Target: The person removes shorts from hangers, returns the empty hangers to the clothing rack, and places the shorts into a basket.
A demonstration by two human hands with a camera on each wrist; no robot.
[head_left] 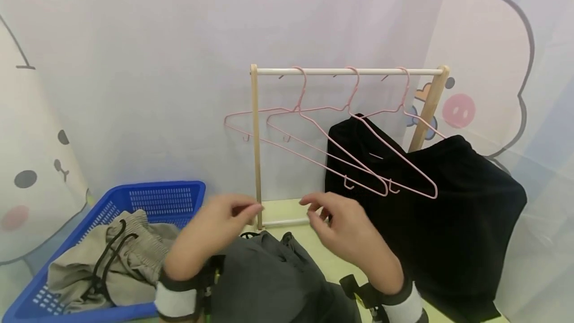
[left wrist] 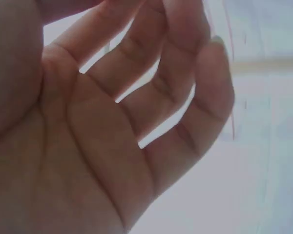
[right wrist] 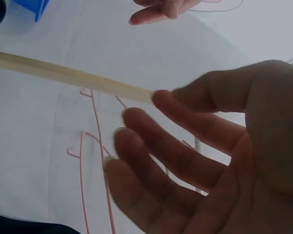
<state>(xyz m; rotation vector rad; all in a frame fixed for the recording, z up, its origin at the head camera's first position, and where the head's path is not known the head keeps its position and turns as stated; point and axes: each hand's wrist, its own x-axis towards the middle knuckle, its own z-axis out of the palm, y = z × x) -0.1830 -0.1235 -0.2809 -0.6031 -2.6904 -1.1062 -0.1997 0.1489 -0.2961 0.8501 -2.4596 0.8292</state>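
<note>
Left hand (head_left: 215, 228) and right hand (head_left: 343, 223) hold nothing, fingers loosely bent, above grey garment (head_left: 269, 278) on worktop (head_left: 282, 208) (central, probably for two-handed reach); rightmost hanger (head_left: 405, 93) likely keeps black garment (head_left: 448, 228) spread.

Laundry nook: cartoon curtains (head_left: 148, 88), 3 pink hangers (head_left: 349, 107)

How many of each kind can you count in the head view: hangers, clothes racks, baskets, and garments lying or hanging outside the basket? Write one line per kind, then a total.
Thin pink triangular hangers: 3
Wooden-sided clothes rack with a white rail: 1
Blue plastic basket: 1
Cloth garments, black garment and dark grey garment: 2
Total: 7
</note>
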